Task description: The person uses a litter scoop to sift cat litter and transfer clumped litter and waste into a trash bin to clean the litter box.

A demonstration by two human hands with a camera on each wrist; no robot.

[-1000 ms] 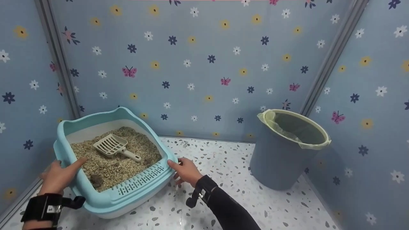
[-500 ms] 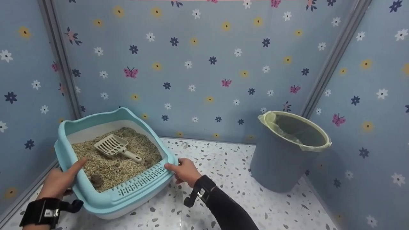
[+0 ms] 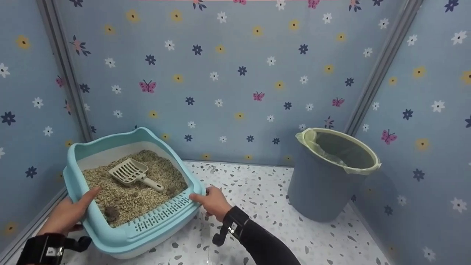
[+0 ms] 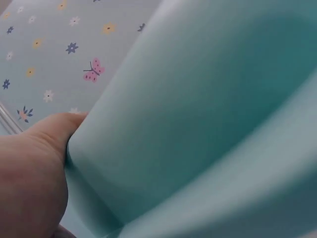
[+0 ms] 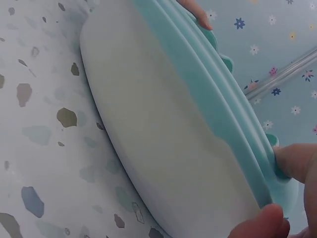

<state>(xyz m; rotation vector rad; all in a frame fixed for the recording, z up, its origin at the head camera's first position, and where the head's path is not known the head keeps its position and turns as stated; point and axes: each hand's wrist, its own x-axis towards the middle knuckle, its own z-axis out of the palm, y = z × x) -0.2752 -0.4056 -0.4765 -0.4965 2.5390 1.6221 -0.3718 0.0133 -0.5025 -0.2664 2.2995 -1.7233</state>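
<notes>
A blue-and-white cat litter box [image 3: 162,229] sits on the floor at the left, holding tan litter [image 3: 143,202]. On the litter lies a beige slotted litter scoop [image 3: 150,182], its handle toward the front right. A dark clump [image 3: 112,213] rests near the front left corner. My left hand [image 3: 66,214] grips the box's left rim, thumb over the top and fingers hidden below. At the right front corner my right hand [image 3: 215,203] grips the rim, thumb on top. The right wrist view shows its fingertip [image 5: 265,223] under the blue edge, beside the white base [image 5: 158,119].
A grey trash bin [image 3: 323,187] with a pale yellow liner [image 3: 362,170] stands at the right. Flower-patterned walls [image 3: 220,84] enclose the back and both sides. The speckled white floor [image 3: 250,198] runs between box and bin.
My right thumb has slid slightly inward over the corner, and its fingers have tucked under the rim. The left hand keeps its hold. The head view shifts slightly; the box stays about in place.
</notes>
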